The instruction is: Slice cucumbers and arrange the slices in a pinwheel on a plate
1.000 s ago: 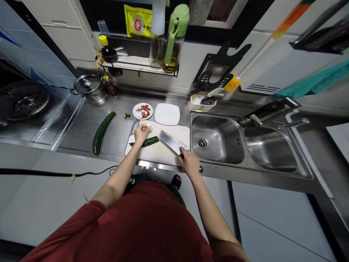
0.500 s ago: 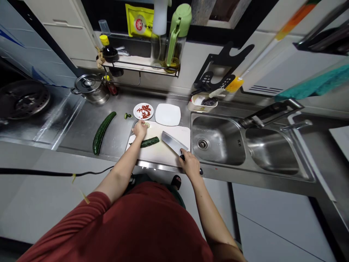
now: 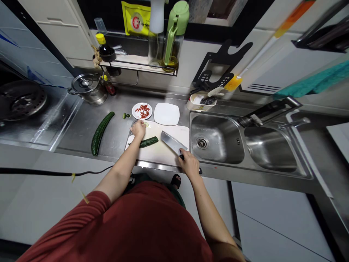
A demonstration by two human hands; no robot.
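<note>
My right hand (image 3: 190,163) is wrapped round the black handle of a cleaver (image 3: 171,142), whose blade lies over the right part of the white cutting board (image 3: 155,156). My left hand (image 3: 138,129) is at the board's upper left, fingers curled beside a small pale slice (image 3: 146,124); whatever the fingers hold is hidden. A piece of cucumber (image 3: 149,142) lies on the board, partly under my left wrist. Behind the board are a white plate with chopped red pieces (image 3: 142,111) and a bare white square plate (image 3: 166,114).
A whole cucumber (image 3: 101,134) and small green end pieces (image 3: 125,115) lie on the steel counter to the left. Further back stands a lidded pot (image 3: 88,89). On the right is a double sink (image 3: 218,140) with a faucet; a bottle shelf (image 3: 139,63) hangs above.
The view has shifted slightly. My left hand's fingers look more curled in beside the pale slice. The cleaver and my right hand have stayed in nearly the same place.
</note>
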